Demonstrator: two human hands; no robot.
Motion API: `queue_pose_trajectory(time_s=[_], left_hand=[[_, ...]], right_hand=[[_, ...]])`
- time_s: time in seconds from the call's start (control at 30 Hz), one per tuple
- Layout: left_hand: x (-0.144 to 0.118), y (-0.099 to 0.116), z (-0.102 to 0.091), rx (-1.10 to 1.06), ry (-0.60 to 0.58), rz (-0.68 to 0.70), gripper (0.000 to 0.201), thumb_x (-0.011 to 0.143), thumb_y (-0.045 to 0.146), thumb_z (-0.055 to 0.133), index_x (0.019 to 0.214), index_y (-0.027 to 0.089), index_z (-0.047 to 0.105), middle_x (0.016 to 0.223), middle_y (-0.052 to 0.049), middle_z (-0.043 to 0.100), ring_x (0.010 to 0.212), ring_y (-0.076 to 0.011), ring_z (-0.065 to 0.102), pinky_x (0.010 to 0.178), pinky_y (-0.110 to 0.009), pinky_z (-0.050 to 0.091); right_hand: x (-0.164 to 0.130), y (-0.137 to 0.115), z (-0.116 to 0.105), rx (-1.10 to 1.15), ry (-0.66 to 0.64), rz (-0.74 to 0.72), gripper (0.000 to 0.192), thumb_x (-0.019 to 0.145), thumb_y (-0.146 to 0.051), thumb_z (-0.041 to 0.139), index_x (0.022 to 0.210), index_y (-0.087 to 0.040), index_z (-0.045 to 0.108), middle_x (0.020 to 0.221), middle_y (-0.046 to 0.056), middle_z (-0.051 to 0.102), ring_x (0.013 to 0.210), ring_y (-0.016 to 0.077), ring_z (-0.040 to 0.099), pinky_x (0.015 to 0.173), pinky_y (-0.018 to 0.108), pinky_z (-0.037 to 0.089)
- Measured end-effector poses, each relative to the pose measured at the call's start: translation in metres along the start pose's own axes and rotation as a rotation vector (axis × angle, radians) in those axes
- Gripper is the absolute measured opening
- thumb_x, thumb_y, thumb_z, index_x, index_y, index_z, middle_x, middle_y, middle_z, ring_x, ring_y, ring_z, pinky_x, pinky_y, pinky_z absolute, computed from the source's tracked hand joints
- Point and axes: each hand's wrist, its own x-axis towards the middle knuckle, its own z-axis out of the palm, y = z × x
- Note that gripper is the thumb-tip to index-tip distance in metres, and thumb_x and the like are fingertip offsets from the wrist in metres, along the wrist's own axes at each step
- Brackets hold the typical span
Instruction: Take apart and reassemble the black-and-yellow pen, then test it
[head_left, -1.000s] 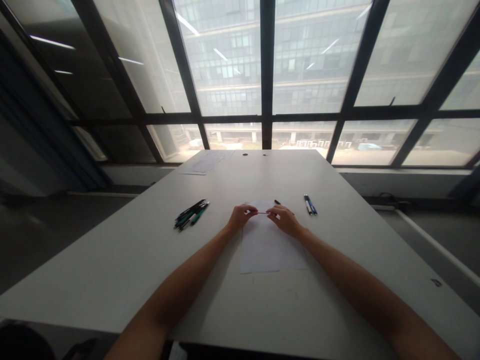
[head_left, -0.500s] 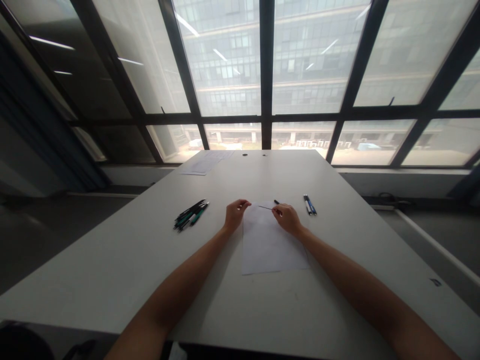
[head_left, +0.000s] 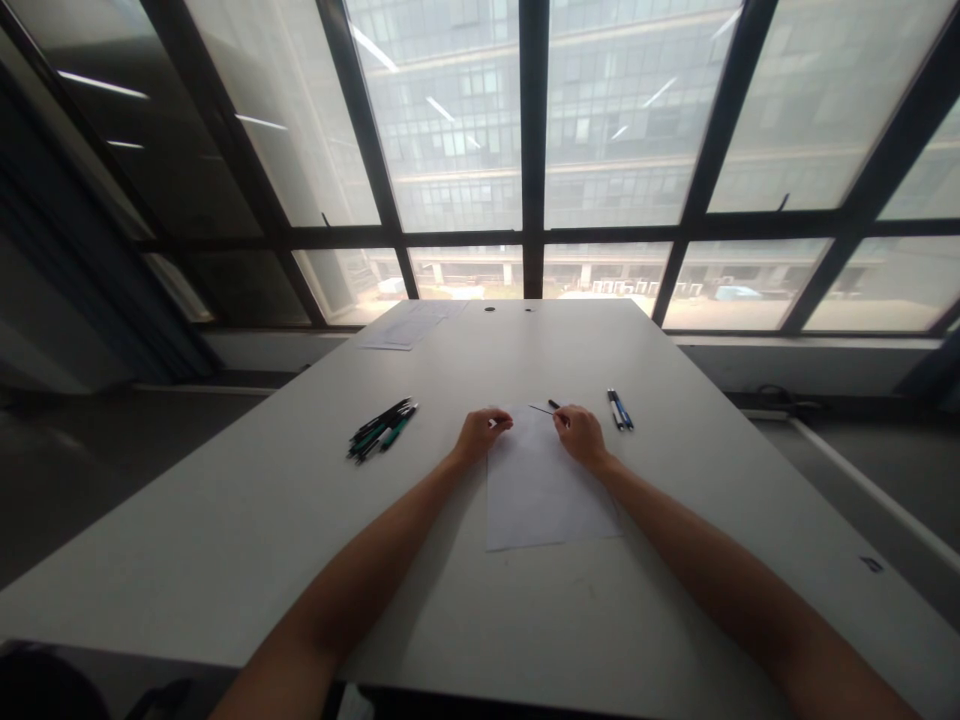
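We see a thin dark pen refill (head_left: 540, 409) pinched at one end in the fingers of the right hand (head_left: 579, 434), its free end pointing away from the fingertips toward the left hand (head_left: 480, 434) and hanging just above the far edge of a white sheet of paper (head_left: 546, 490). The right fingers are curled closed around the refill, with the thumb and forefinger doing the pinching. A short dark pen part (head_left: 553, 404) lies just beyond those fingertips, touching or nearly touching the far edge of the paper; we cannot tell which. The left fingers are bent in toward the palm at the paper's far left corner, the tips drawn close together; whether they grip anything small we cannot tell. The two hands are near each other but apart, with the top of the sheet between them. The paper lies flat on the white bench (head_left: 225, 540), reaching back from the fingers toward us between the two forearms. To the right of the right fingers, a little apart, lie two blue and white pens (head_left: 619, 409) side by side. Well to the left of the left fingers sits a loose bundle of dark and green pens (head_left: 381, 429). Far beyond the fingers, near the bench's far edge, rest some printed sheets (head_left: 411, 326), and behind those stands a wall of dark-framed windows (head_left: 534, 150).
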Motion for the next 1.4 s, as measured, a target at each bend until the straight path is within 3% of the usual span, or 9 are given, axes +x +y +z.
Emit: queue_pose_trajectory(time_s=[0.3, 0.7, 1.07, 1.4], left_hand=[[-0.0009, 0.0026, -0.0008, -0.012, 0.003, 0.000, 0.024, 0.083, 0.040, 0.062, 0.086, 0.021, 0.077, 0.089, -0.004, 0.076, 0.082, -0.0202, 0.067, 0.082, -0.033, 0.051], [-0.0004, -0.0018, 0.0014, 0.028, 0.037, 0.065, 0.020, 0.083, 0.038, 0.066, 0.085, 0.022, 0.077, 0.086, -0.004, 0.076, 0.078, -0.0180, 0.066, 0.076, -0.030, 0.049], [0.0002, 0.0030, -0.0013, 0.005, 0.017, 0.024, 0.022, 0.086, 0.035, 0.061, 0.084, 0.019, 0.075, 0.081, -0.003, 0.075, 0.077, -0.0180, 0.066, 0.077, -0.030, 0.047], [0.0005, -0.0053, 0.0040, 0.010, 0.033, 0.088, 0.011, 0.080, 0.023, 0.068, 0.085, 0.021, 0.077, 0.088, -0.003, 0.075, 0.082, -0.0182, 0.066, 0.079, -0.030, 0.049]], right_hand=[[-0.0004, -0.0037, -0.0039, -0.024, -0.036, 0.000, 0.019, 0.090, -0.024, 0.054, 0.087, -0.020, 0.072, 0.085, 0.004, 0.069, 0.084, 0.0166, 0.060, 0.079, 0.025, 0.038], [-0.0002, -0.0018, -0.0019, -0.022, -0.047, -0.001, 0.019, 0.090, -0.023, 0.054, 0.087, -0.020, 0.072, 0.086, 0.005, 0.069, 0.085, 0.0171, 0.060, 0.080, 0.026, 0.038], [-0.0007, -0.0045, -0.0050, -0.007, -0.052, 0.001, 0.019, 0.090, -0.023, 0.053, 0.085, -0.019, 0.072, 0.085, 0.005, 0.069, 0.083, 0.0175, 0.059, 0.079, 0.026, 0.037], [0.0006, 0.0018, 0.0003, 0.029, -0.014, -0.052, 0.015, 0.087, -0.021, 0.058, 0.081, -0.019, 0.072, 0.081, 0.004, 0.069, 0.080, 0.0166, 0.060, 0.078, 0.025, 0.038]])
